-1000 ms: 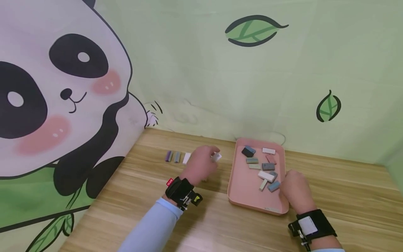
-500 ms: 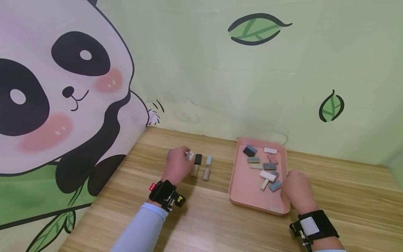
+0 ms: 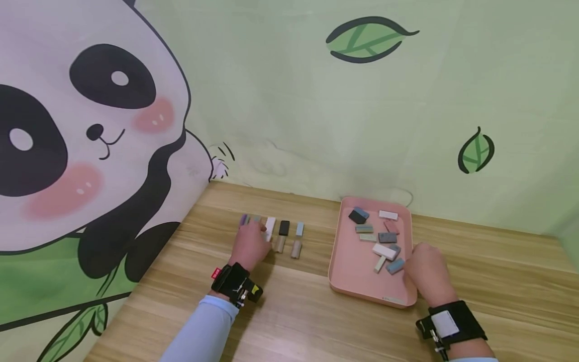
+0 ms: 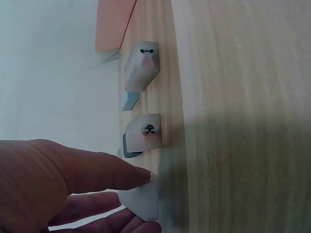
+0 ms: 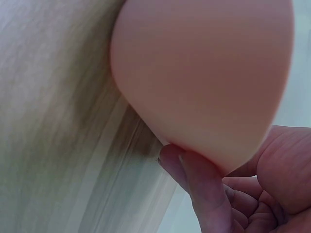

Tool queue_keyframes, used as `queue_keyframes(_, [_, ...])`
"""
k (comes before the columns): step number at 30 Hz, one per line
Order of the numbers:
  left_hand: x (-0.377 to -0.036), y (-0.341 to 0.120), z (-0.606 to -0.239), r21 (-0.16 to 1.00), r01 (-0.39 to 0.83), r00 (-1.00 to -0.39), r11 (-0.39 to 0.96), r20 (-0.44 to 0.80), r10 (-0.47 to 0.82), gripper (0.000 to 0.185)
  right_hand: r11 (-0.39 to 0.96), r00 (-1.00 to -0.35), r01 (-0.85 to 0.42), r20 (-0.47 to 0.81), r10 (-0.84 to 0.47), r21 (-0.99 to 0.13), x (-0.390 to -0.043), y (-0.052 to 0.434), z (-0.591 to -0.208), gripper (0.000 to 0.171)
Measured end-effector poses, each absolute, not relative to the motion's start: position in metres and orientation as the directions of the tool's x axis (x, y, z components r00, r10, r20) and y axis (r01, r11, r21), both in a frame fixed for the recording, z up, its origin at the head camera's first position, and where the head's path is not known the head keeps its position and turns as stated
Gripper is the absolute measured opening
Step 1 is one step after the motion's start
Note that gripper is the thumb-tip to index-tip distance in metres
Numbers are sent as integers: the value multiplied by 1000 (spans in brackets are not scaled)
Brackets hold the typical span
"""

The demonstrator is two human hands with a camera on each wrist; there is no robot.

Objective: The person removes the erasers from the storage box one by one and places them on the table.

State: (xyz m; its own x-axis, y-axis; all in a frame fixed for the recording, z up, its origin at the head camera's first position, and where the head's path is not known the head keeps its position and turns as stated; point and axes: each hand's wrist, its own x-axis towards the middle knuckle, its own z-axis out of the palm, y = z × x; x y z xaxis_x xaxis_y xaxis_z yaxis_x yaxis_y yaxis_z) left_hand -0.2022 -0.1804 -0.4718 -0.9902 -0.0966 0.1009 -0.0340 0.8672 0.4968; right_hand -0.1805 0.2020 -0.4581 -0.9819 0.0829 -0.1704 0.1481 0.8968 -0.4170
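My left hand (image 3: 250,245) is low over the left end of a row of small blocks on the table. Between its thumb and fingers it pinches a small white block (image 4: 142,200), partly covered by the fingers. Beside that hand lie another white block (image 3: 270,226), a black block (image 3: 284,228) with a beige one (image 3: 280,244) in front, and a light blue block (image 3: 300,229) with a brownish one (image 3: 296,249) in front. A purple block (image 3: 244,219) shows behind the knuckles. My right hand (image 3: 427,271) grips the right rim of a pink tray (image 3: 350,274).
Several loose blocks lie in the tray, among them a white block (image 3: 384,251), a blue block (image 3: 395,266) and a dark grey block (image 3: 387,238). A wall with a panda print (image 3: 135,166) borders the wooden table (image 3: 298,311) at the back and left.
My left hand has moved left with the white block, from near the tray to the row's left end, and lowered there. The right hand stays on the tray rim.
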Motion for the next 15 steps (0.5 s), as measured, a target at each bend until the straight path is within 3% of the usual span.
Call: queue_keyframes(15, [-202, -179, -475, 483, -93, -992, 870, 24, -120, 39, 895, -982, 152, -169, 88, -419, -182, 204, -459, 15])
